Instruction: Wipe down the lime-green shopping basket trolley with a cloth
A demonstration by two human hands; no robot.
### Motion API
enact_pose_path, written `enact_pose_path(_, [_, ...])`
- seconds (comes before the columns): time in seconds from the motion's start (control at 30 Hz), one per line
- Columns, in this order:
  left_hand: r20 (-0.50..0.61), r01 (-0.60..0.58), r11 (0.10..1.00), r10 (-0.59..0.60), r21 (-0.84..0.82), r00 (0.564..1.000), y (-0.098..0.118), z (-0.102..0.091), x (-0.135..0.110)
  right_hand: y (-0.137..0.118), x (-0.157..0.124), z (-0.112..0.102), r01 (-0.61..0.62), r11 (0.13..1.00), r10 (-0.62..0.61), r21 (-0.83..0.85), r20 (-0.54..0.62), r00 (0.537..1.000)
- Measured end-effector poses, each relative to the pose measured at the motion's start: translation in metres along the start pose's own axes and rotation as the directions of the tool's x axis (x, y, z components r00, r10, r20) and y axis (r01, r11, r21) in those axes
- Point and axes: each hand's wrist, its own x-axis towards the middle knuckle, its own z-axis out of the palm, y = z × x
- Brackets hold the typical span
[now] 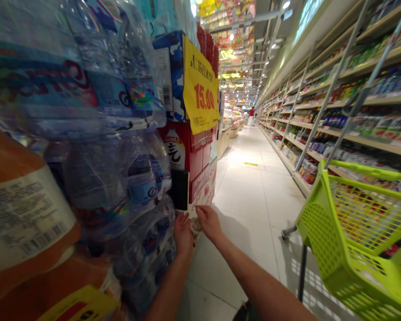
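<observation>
Both my hands reach low and forward to the foot of a stacked drinks display. My left hand (183,235) and my right hand (209,221) are close together, fingers curled around a small pale crumpled thing (196,226) that I cannot make out. They are just below a black card (180,189) fixed to the red cartons (200,156). Shrink-wrapped packs of water bottles (120,178) stand right beside my left forearm.
A lime-green shopping cart (350,240) stands at the right. Long stocked shelves (354,116) line the aisle's right side. A yellow price sign (200,89) reading 15.00 hangs on the display. Orange bottles (23,214) loom at the near left. A person in red stands far down the aisle.
</observation>
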Motion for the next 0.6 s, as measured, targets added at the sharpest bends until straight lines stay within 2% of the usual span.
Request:
enact_pose_path(0.1, [0.042, 0.042, 0.998, -0.040, -0.054, 0.998, -0.008, 0.014, -0.014, 0.006, -0.034, -0.023, 0.025, 0.998, -0.028, 0.050, 0.058, 0.998])
enact_pose_path(0.23, [0.242, 0.075, 0.997, -0.064, -0.037, 0.968, -0.019, 0.033, -0.037, 0.010, -0.051, -0.053, -0.020, 0.999, 0.020, -0.041, 0.008, 1.000])
enact_pose_path(0.3, [0.238, 0.114, 0.993, -0.107, -0.014, 0.965, -0.024, 0.035, -0.044, 0.009, -0.048, -0.064, -0.030, 0.994, 0.038, -0.104, 0.080, 0.996])
enact_pose_path(0.37, [0.155, 0.200, 0.980, -0.196, -0.010, 0.968, -0.028, 0.030, -0.047, 0.007, -0.040, -0.070, -0.033, 0.990, 0.048, -0.140, 0.107, 0.993])
enact_pose_path(0.47, [0.092, 0.264, 0.964, -0.261, -0.028, 0.961, -0.036, 0.019, -0.048, 0.001, -0.021, -0.061, -0.021, 0.993, 0.027, -0.120, 0.049, 0.998])
enact_pose_path(0.6, [0.145, 0.200, 0.980, -0.197, -0.003, 0.970, -0.031, 0.014, -0.043, -0.014, 0.001, -0.026, 0.005, 0.999, -0.002, -0.041, 0.086, 0.996])
